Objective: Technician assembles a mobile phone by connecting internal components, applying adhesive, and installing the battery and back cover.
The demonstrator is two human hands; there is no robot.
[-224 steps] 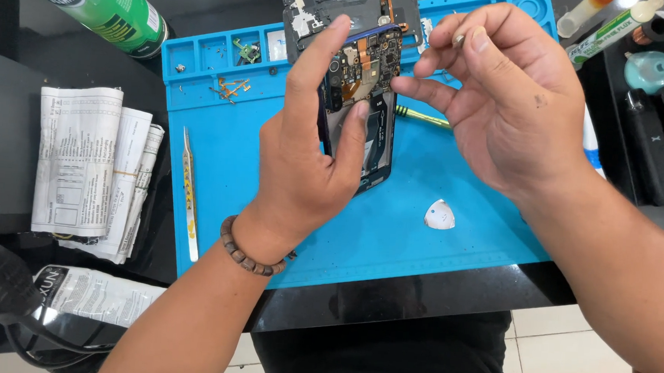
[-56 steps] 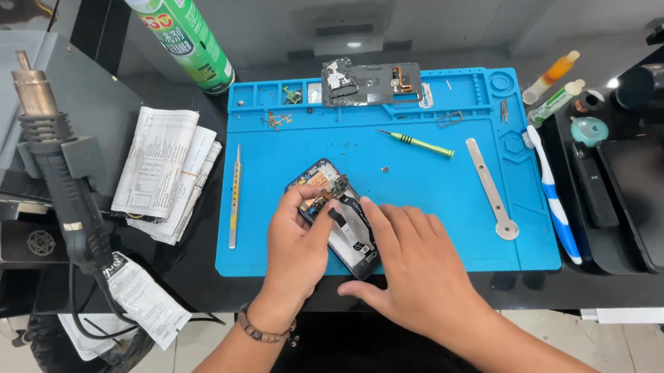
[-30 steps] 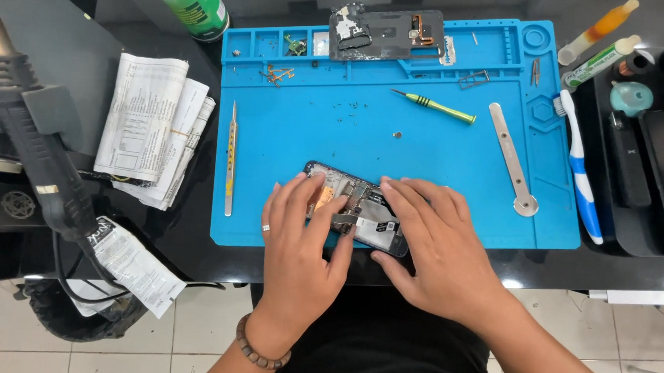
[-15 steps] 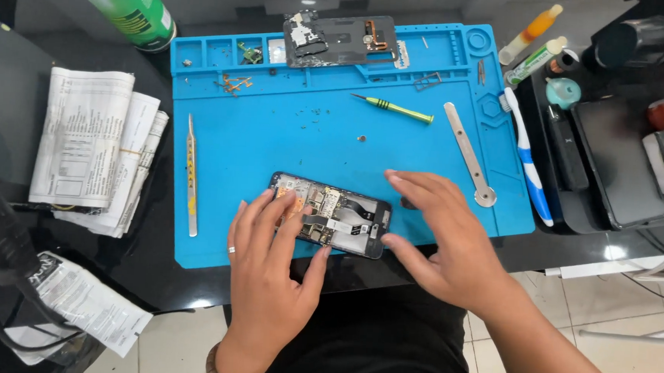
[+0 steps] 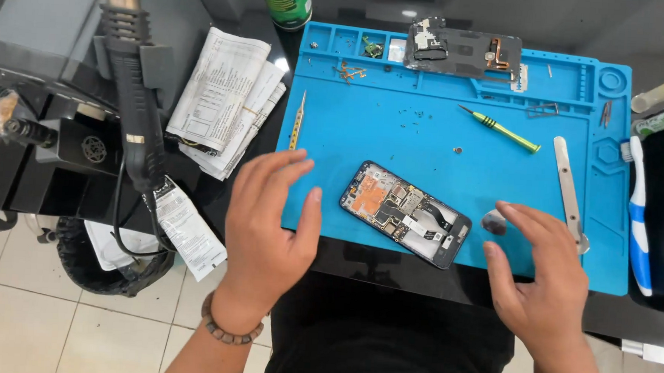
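Black hot-air tool (image 5: 133,85) hangs far left, folded papers (image 5: 227,101) next to it. Left hand (image 5: 269,229), grip apart w/ fingers spread, hovers just left of the opened phone (image 5: 405,213), not touching. Phone lies flat, insides up, near front edge of the blue mat (image 5: 426,131) on the desk. Right hand (image 5: 543,284), grip also apart, hovers just right of it. Metal pry bar (image 5: 570,193) and toothbrush (image 5: 637,218) further right.

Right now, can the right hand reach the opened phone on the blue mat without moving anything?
Probably yes. The right hand hovers empty beside the opened phone, and only bare blue mat lies between them.
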